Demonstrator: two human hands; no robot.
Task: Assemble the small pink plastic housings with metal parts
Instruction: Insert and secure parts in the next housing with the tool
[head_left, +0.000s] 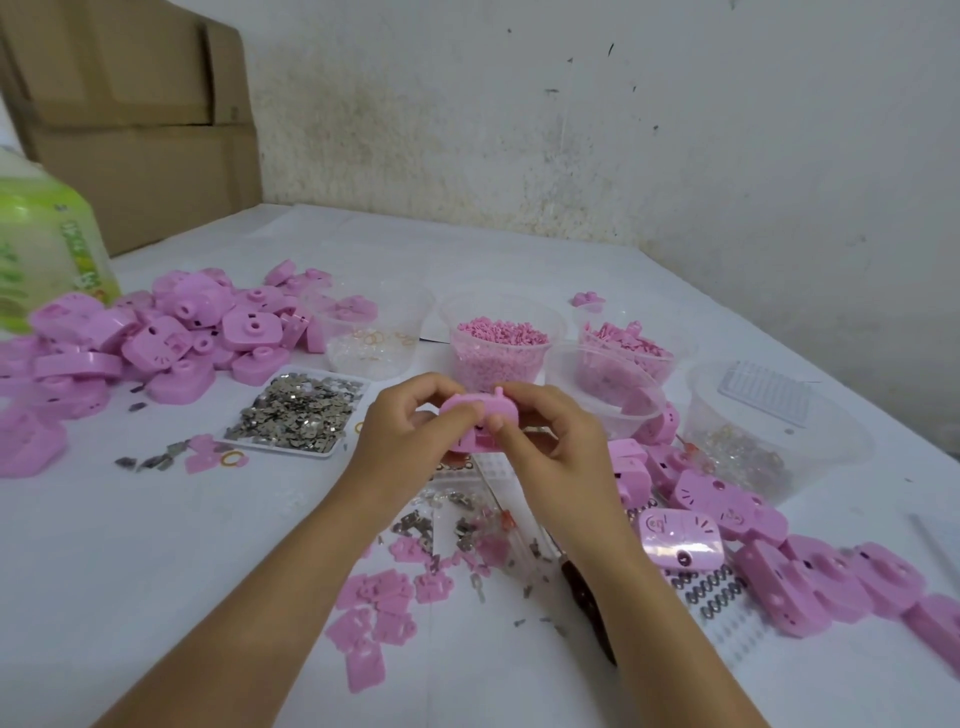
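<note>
Light: the white table (156, 545) is evenly and brightly lit, source not made out | Shadows: only faint soft ones are cast beneath the forearms (291, 597) | Glare: small highlights are seen on the pink housings (680, 535) at right | Blur: the green bottle (47, 249) at left is smeared | Distortion: edges are bowed by the wide lens

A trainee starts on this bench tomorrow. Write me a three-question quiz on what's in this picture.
1. True or false: the left hand and the right hand both hold one pink housing.
2. The white tray of metal parts lies: A) left of the hands, B) right of the hands, C) inside a cup.
3. Fill in: the clear cup just behind the hands holds small ____ pieces.
Key: 1 true; 2 A; 3 pink.
</note>
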